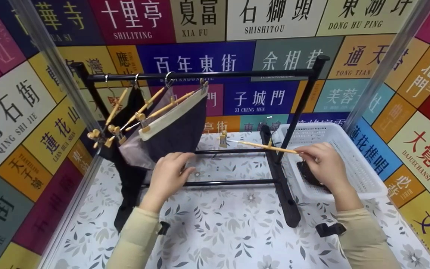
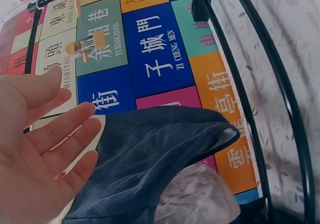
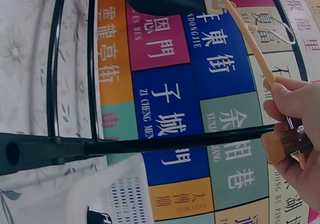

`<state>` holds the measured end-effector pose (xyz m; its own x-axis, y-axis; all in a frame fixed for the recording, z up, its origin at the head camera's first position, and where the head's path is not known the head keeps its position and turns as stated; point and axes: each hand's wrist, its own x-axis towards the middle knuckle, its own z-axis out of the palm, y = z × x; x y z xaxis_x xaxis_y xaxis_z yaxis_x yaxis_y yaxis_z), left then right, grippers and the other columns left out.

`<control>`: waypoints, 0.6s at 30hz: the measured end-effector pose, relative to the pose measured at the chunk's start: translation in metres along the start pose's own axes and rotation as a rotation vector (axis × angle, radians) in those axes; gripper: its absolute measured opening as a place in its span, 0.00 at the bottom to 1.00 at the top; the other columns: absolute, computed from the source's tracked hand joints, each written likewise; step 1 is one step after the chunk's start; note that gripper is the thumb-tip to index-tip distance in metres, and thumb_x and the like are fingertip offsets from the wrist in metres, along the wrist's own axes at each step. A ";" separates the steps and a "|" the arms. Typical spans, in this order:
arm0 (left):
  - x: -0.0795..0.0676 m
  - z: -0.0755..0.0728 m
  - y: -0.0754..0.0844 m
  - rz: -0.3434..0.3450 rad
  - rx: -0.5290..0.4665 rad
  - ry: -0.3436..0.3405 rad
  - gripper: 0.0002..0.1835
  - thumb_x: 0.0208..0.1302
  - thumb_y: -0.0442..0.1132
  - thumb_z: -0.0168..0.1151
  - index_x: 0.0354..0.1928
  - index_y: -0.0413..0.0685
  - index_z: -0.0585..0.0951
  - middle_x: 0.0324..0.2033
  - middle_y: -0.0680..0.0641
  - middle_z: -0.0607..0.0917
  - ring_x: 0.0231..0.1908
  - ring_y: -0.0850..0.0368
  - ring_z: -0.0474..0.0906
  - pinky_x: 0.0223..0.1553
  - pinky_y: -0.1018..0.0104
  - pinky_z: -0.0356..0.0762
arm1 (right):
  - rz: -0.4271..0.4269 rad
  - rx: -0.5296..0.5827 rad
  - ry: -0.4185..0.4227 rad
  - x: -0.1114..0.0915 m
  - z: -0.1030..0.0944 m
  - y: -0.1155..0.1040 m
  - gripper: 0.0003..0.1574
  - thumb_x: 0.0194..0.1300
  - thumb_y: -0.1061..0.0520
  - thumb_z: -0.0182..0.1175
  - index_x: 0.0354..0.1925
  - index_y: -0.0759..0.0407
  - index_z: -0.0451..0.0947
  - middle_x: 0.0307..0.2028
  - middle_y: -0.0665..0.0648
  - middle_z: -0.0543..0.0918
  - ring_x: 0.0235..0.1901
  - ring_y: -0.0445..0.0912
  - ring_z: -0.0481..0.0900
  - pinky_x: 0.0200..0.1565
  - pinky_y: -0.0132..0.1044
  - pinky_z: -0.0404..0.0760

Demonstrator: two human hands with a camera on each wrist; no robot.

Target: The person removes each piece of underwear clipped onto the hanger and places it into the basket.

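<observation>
My right hand point(image 1: 323, 164) pinches one end of a wooden clip hanger point(image 1: 265, 145), held nearly level across the rack's right post; nothing hangs from it. In the right wrist view, a clip point(image 3: 285, 146) shows at the fingers of this hand. My left hand point(image 1: 170, 173) is raised with fingers spread and holds nothing. Nearest to it hangs a dark blue garment point(image 1: 185, 125) with a cream waistband, clipped to another wooden hanger point(image 1: 174, 104); whether the fingers touch the cloth I cannot tell. Behind it are a pale pinkish garment point(image 1: 136, 151) and a black garment point(image 1: 127, 186).
The black rack point(image 1: 237, 74) stands on a table covered with leaf-patterned cloth point(image 1: 230, 224). A white plastic basket point(image 1: 371, 183) sits to its right with a dark item point(image 1: 308, 175) inside. Printed sign panels point(image 1: 196, 58) form the walls, with clear edge posts at both sides.
</observation>
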<state>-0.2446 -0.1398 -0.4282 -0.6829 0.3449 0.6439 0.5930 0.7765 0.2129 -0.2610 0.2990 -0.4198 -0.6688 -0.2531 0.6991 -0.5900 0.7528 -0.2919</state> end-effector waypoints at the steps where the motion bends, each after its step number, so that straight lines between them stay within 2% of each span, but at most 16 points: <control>1: 0.001 -0.002 0.000 0.002 0.006 0.000 0.19 0.57 0.41 0.73 0.51 0.47 0.84 0.43 0.46 0.86 0.44 0.45 0.81 0.44 0.46 0.75 | 0.004 -0.003 0.007 0.001 -0.002 0.000 0.12 0.56 0.70 0.70 0.39 0.58 0.88 0.32 0.56 0.86 0.34 0.52 0.75 0.39 0.42 0.67; 10: 0.007 -0.016 -0.001 0.037 0.027 0.031 0.18 0.60 0.42 0.71 0.52 0.48 0.84 0.43 0.45 0.86 0.43 0.45 0.81 0.43 0.46 0.75 | 0.014 -0.042 0.053 0.018 -0.016 0.003 0.11 0.57 0.70 0.69 0.38 0.60 0.88 0.31 0.57 0.86 0.31 0.50 0.73 0.36 0.40 0.66; 14: 0.007 -0.019 0.000 0.052 0.030 0.041 0.18 0.60 0.42 0.71 0.51 0.47 0.84 0.42 0.45 0.86 0.43 0.45 0.81 0.42 0.46 0.75 | 0.021 -0.065 0.075 0.029 -0.023 0.004 0.09 0.58 0.69 0.69 0.38 0.60 0.88 0.30 0.58 0.86 0.32 0.52 0.75 0.39 0.43 0.68; 18: 0.007 -0.022 0.000 0.055 0.032 0.040 0.17 0.60 0.42 0.71 0.51 0.47 0.84 0.42 0.46 0.86 0.42 0.45 0.81 0.42 0.47 0.74 | 0.065 -0.088 0.111 0.040 -0.029 0.003 0.08 0.60 0.67 0.68 0.39 0.60 0.88 0.29 0.59 0.85 0.32 0.52 0.73 0.40 0.44 0.66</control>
<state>-0.2397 -0.1487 -0.4078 -0.6321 0.3668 0.6826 0.6145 0.7739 0.1531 -0.2758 0.3087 -0.3738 -0.6475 -0.1369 0.7497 -0.5017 0.8171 -0.2841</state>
